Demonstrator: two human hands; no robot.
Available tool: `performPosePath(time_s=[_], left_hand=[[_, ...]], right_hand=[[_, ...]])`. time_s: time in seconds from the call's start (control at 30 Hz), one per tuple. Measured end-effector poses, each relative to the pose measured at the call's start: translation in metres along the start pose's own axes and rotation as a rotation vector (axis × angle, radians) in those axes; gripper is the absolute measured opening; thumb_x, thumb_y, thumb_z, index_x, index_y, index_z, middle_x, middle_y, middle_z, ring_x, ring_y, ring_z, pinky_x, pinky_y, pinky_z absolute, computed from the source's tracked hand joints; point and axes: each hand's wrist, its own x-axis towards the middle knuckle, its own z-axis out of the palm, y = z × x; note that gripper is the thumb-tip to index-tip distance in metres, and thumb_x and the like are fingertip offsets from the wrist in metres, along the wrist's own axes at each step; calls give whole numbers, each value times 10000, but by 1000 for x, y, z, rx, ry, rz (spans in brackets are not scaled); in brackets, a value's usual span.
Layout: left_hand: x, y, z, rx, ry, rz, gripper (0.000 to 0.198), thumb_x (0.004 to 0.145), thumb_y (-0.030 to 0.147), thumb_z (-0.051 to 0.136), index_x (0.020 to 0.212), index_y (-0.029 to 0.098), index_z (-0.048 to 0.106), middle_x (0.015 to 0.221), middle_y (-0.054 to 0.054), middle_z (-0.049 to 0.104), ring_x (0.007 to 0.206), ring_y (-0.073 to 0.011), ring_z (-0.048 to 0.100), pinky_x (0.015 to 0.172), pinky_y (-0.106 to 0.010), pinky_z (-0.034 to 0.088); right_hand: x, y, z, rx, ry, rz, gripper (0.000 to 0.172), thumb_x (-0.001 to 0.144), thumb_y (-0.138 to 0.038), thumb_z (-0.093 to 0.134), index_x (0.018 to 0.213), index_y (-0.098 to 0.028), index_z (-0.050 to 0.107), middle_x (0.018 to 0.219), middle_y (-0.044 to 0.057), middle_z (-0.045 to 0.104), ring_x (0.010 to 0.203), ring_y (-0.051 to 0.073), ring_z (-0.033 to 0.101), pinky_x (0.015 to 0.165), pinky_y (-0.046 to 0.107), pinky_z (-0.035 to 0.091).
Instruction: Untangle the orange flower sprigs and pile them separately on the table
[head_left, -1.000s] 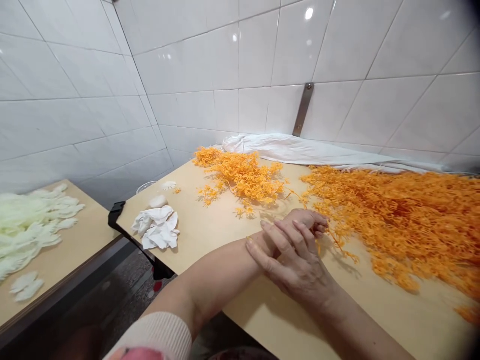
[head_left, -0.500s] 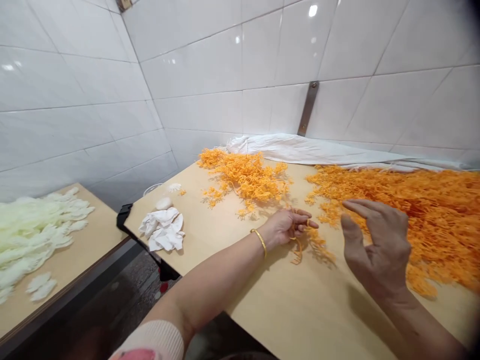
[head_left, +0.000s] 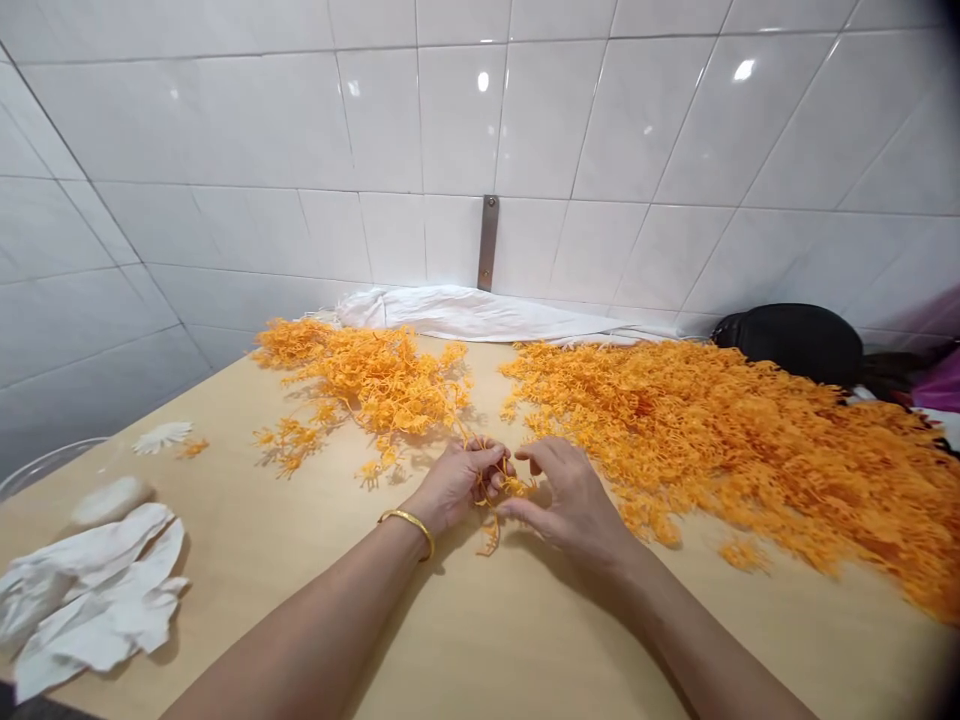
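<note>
My left hand (head_left: 463,482), with a gold bangle (head_left: 411,522) at its wrist, pinches a thin orange strand (head_left: 489,535) near the middle of the table. A small orange sprig (head_left: 517,486) hangs between the two hands. Just to the right, my right hand (head_left: 566,495) has its thumb and fingers apart, close around the sprig's end, with no clear grip on it. Beyond my left hand lies a pile of orange branching pieces (head_left: 390,385). A larger orange heap (head_left: 720,430) spreads over the right side.
Crumpled white tissue (head_left: 112,590) and a whitish rounded object (head_left: 112,500) lie at the left. Behind them are a white petal-like piece (head_left: 162,437) and an orange scrap (head_left: 194,449). White cloth (head_left: 480,313) runs along the tiled wall. A black bag (head_left: 799,343) sits back right.
The view has swung right. My right hand has moved in beside my left hand, which has turned and still holds the orange strand.
</note>
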Motion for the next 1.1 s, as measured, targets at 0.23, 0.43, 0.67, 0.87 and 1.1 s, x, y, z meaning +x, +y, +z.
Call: performPosePath(time_s=[0.23,0.43,0.67,0.87,1.1], left_hand=[[1,-2,1,91,22,14,76,702,174,553,654,131,513,502,21,494,366,-46,420,377,-160,317],[0,-3,-1,185,-85,15,184,683,282,613,648,125,525,553,8,526,391,-38,428,397,-161,313],[0,0,-5,112,-200,0,187,633,260,668,708,112,584,619,3,537,453,-37,456,469,-180,350],[-4,-3,4,329,-179,-3,187,555,220,710,627,123,567,470,39,451,386,-33,360,394,-185,226],[-4,-5,7,409,-75,-21,225,548,201,686,498,138,475,376,60,351,345,-29,273,373,-204,147]], right_hand=[[0,7,0,510,-177,202,162,807,-288,452,720,-174,529,648,-13,503,576,99,432,534,222,330],[0,13,5,647,-115,285,219,800,-350,461,667,-177,481,608,-25,453,545,92,390,494,214,302],[1,13,11,789,-4,338,231,750,-381,532,653,-172,506,584,-32,457,529,84,384,492,211,302],[4,17,15,813,30,366,221,711,-357,571,622,-158,537,593,-11,497,565,104,434,531,231,340],[3,7,19,557,91,259,178,750,-289,503,616,-172,501,578,-25,468,559,98,418,520,223,319]])
